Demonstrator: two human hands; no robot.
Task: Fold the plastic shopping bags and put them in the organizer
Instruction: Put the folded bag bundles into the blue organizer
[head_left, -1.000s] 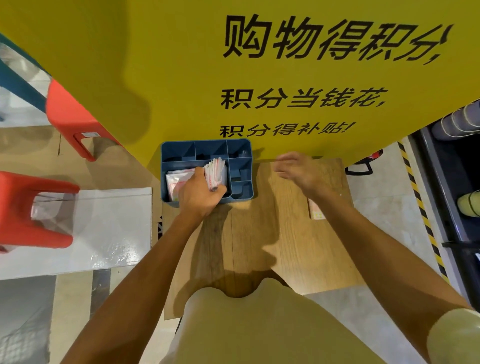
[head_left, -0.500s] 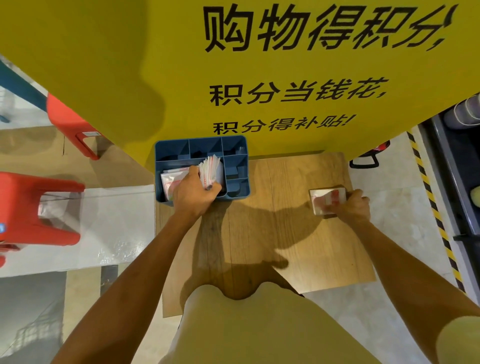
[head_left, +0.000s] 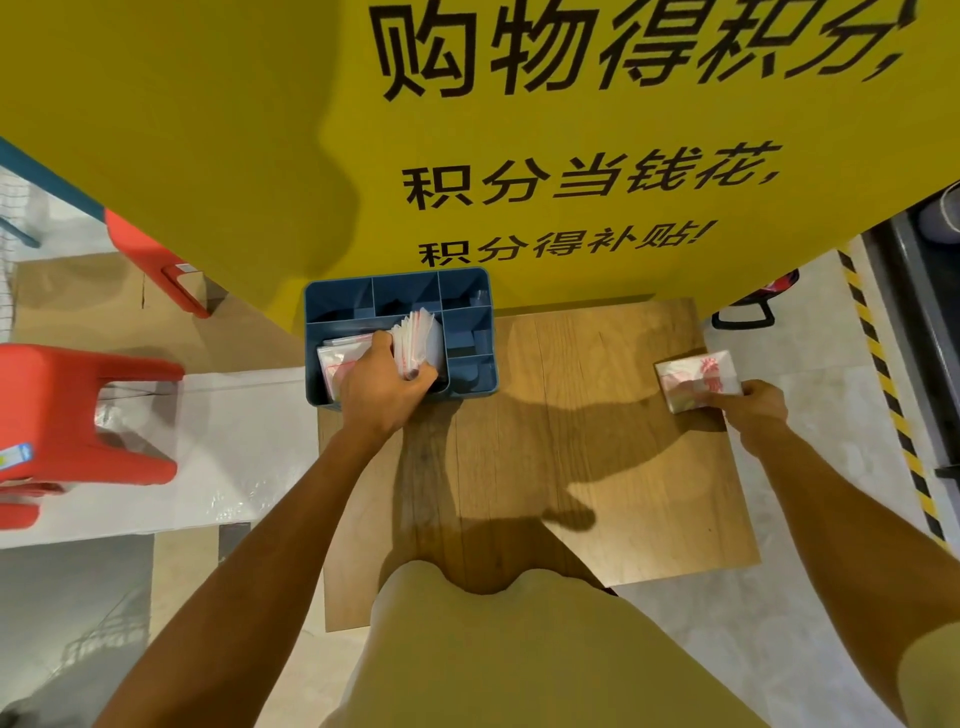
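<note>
A blue divided organizer (head_left: 467, 291) stands at the far left corner of the wooden table (head_left: 561, 457). Inside its large front compartment stand several folded white-and-red plastic bags (head_left: 415, 338). My left hand (head_left: 382, 387) reaches into that compartment and presses the upright bags toward the right; more folded bags (head_left: 337, 364) lie to its left. At the table's right edge lies one folded bag (head_left: 696, 382), a flat white packet with red print. My right hand (head_left: 756, 408) grips its near right corner.
A yellow sign board (head_left: 467, 156) with black characters rises right behind the table. Red plastic stools (head_left: 67, 415) stand on the floor to the left. A black-and-yellow hazard stripe (head_left: 883, 374) runs along the floor at the right.
My right hand swung from the table's far middle out to the right edge and took hold of the folded bag there. My left hand stayed in the organizer against the bags.
</note>
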